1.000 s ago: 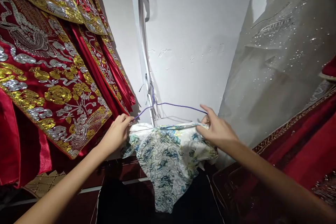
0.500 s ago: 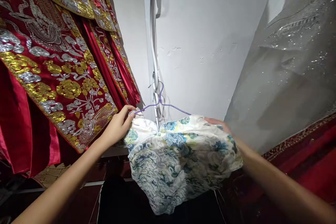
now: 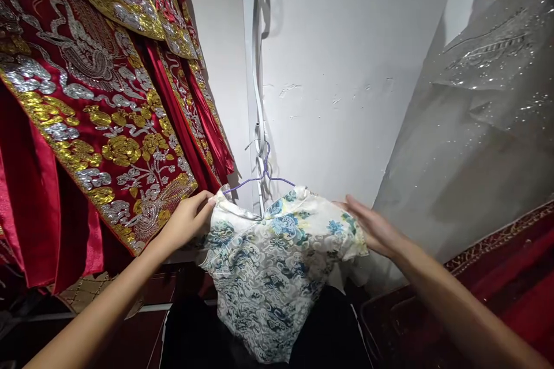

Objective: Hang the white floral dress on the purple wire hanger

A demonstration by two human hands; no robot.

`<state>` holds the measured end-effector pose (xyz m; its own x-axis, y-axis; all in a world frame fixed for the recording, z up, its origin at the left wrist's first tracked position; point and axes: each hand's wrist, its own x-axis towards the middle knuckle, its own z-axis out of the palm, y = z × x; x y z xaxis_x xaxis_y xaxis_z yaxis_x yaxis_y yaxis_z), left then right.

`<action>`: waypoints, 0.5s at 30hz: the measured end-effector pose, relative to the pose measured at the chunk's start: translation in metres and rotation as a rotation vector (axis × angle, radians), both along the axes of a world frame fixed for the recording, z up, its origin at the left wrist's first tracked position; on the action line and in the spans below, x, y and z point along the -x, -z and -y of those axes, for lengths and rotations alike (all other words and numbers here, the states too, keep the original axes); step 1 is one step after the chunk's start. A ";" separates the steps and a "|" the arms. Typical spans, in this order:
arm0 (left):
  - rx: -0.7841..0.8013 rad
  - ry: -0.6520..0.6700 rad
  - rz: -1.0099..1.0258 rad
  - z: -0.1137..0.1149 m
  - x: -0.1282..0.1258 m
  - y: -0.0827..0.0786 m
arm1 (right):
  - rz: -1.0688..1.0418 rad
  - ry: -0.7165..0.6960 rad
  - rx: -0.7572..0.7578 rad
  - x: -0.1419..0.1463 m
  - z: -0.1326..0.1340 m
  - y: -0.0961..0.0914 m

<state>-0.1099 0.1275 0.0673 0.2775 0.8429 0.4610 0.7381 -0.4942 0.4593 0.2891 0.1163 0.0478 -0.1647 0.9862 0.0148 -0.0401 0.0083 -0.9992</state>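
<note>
A small white garment [image 3: 268, 265] printed with blue, green and yellow flowers hangs on a purple wire hanger [image 3: 259, 176] against a white wall. My left hand [image 3: 188, 220] pinches the garment's left shoulder at the hanger's end. My right hand [image 3: 374, 229] rests with fingers stretched out against the garment's right sleeve. The hanger's right arm is hidden under the cloth.
Red robes [image 3: 95, 104] with heavy gold and silver embroidery hang close on the left. A grey sequined garment [image 3: 480, 109] hangs on the right, with red cloth [image 3: 511, 277] below it. A white cable strip [image 3: 258, 69] runs down the wall. Dark furniture lies below.
The garment has been drawn up over the hanger, now covering both its arms. My right hand let go of the cloth's edge and now lies flat on the sleeve.
</note>
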 end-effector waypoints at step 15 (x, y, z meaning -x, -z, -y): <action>0.307 0.316 0.793 0.058 -0.079 -0.022 | 0.279 0.366 -0.366 0.027 0.109 0.013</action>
<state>-0.0313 0.0696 0.0893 0.2133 0.8988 0.3829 -0.0001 -0.3919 0.9200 0.2620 0.0071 0.0346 0.1386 0.9186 0.3701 0.2944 0.3186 -0.9010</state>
